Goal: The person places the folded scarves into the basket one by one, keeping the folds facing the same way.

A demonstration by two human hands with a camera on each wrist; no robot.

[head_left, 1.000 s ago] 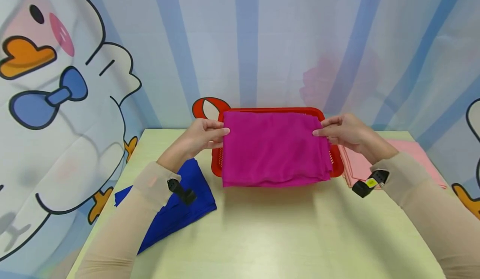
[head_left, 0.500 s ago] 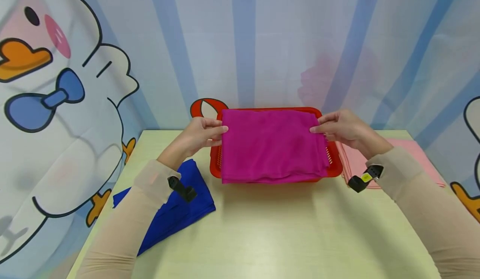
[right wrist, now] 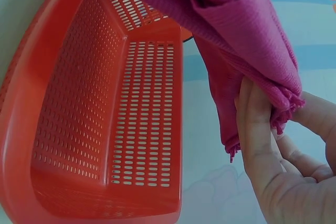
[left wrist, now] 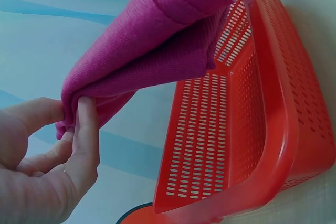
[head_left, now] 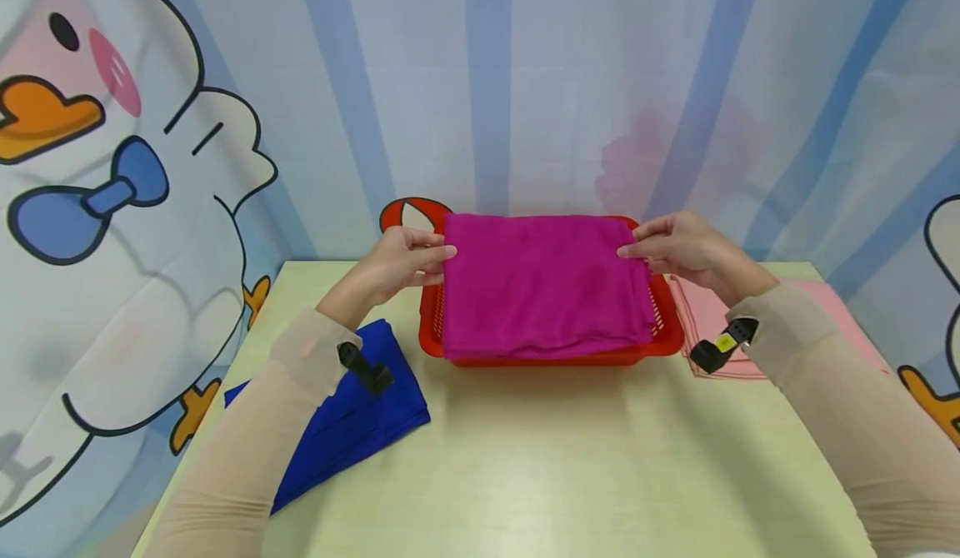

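Observation:
A folded magenta cloth [head_left: 543, 287] hangs between both hands above a red plastic basket [head_left: 663, 337]. My left hand [head_left: 401, 265] pinches its left upper corner between thumb and fingers. At the right upper corner, my right hand [head_left: 686, 254] pinches it the same way. The left wrist view shows the cloth's folded layers [left wrist: 157, 40] over the slotted wall of the basket [left wrist: 199, 140]. Frayed edges of the cloth [right wrist: 252, 61] show beside the fingers in the right wrist view. The visible part of the basket's inside holds nothing.
A folded blue cloth [head_left: 367, 416] lies on the pale table [head_left: 562, 458] at the left, partly under the left forearm. Folded pink cloth [head_left: 832, 308] lies right of the basket, partly behind the right wrist. A printed curtain [head_left: 555, 83] hangs behind the table.
Both hands have shifted slightly up and away with the magenta cloth, and more of the basket's front rim shows below it. The grip is unchanged.

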